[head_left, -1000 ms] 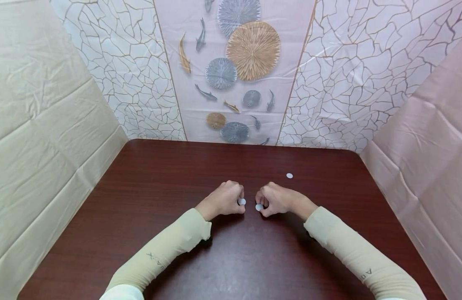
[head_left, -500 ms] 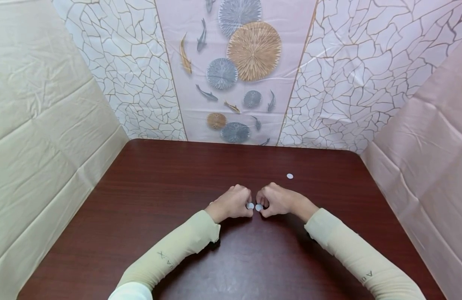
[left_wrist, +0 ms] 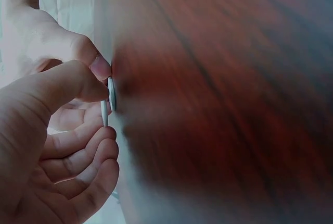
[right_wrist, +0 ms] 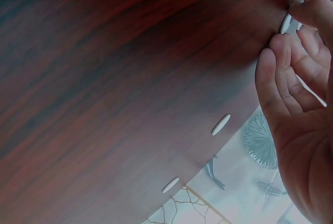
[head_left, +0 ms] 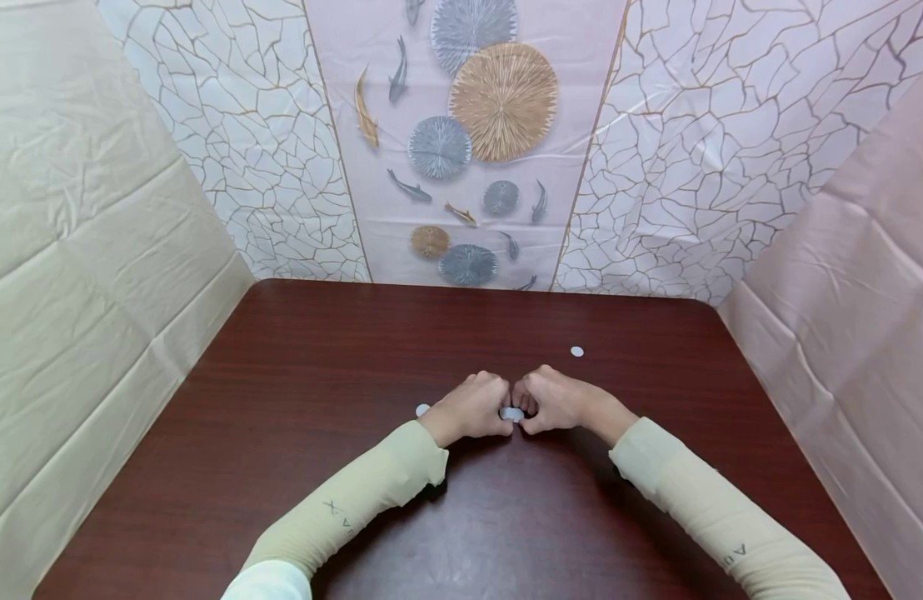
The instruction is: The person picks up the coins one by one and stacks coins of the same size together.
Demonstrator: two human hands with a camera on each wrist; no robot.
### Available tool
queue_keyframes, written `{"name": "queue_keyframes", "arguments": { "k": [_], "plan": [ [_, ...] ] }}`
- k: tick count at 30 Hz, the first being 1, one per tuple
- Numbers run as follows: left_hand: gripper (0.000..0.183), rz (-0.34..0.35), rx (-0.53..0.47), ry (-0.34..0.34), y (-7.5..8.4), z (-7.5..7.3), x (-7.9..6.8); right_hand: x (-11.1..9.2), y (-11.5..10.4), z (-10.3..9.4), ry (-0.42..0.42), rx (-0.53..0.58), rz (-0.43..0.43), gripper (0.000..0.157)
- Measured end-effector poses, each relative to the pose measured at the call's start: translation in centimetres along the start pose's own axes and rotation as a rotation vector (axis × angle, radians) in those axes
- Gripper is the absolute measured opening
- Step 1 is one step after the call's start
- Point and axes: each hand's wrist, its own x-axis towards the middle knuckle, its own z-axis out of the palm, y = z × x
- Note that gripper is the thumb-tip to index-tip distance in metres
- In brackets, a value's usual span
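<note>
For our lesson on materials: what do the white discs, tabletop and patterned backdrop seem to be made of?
White discs: probably smooth, matte plastic, given their thin, even edges; card is possible.
Tabletop: wood or laminate, semi-gloss, from its streaked grain and soft sheen.
Patterned backdrop: likely printed fabric, slightly shiny, since creases catch light; plastic sheeting is possible.

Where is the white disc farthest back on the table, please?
In the head view, the white disc lies right of centre, just beyond the right hand.
</note>
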Motion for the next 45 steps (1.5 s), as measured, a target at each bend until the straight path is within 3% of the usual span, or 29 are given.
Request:
{"name": "queue_keyframes", "arguments": {
  "k": [10,25,45],
  "plan": [
    [0.017,-0.032,0.001,-0.04,0.18,0.32,0.25,-0.47,0.12,0.2,0.001,0.055,0.022,0.013],
    [0.02,0.013,0.008,-0.067,0.43,0.31,0.4,-0.66,0.11,0.1,0.005,0.079,0.03,0.013],
    [0.014,0.048,-0.02,-0.009,0.31,0.47,0.13,-0.99,0.0,-0.06,0.002,0.077,0.04,0.014]
  ]
}}
